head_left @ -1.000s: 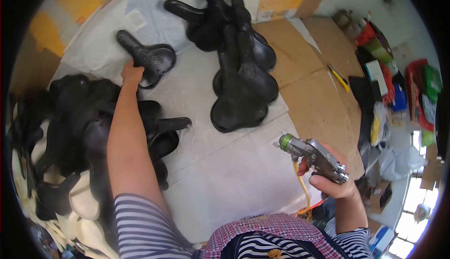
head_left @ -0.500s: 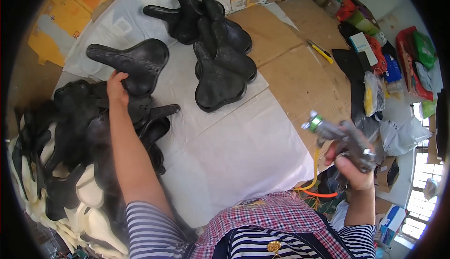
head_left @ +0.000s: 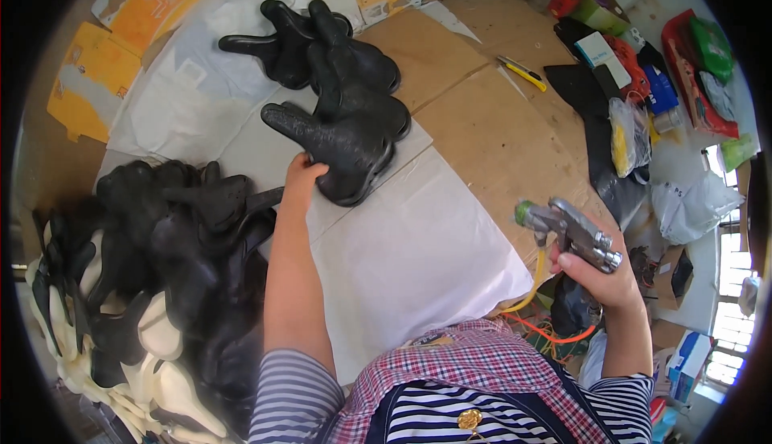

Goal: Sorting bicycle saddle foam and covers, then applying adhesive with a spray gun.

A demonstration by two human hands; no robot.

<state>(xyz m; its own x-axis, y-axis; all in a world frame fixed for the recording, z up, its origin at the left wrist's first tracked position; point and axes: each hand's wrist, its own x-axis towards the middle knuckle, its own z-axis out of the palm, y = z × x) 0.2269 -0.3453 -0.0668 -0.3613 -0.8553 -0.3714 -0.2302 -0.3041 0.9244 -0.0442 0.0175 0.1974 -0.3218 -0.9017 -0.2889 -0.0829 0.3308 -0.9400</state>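
My left hand [head_left: 302,180] grips the edge of a black bicycle saddle [head_left: 346,150], its thumb lying over the rim. That saddle rests on or just above other black saddles [head_left: 354,66] grouped at the far middle of the table; contact cannot be made out. At the right, my right hand [head_left: 605,271] is closed around a metal spray gun [head_left: 567,231] with a green ring at its front. A yellow hose [head_left: 537,277] runs down from the gun.
To the left lies a big heap of black saddles [head_left: 181,235] mixed with cream-coloured saddle parts [head_left: 173,388]. White sheeting [head_left: 402,243] and brown cardboard [head_left: 498,138] cover the table. A yellow utility knife [head_left: 523,74] lies on the cardboard. Bags and boxes line the right side.
My left hand has carried the saddle rightward, from above the left heap to the far middle group. My right hand still holds the spray gun, now turned a little.
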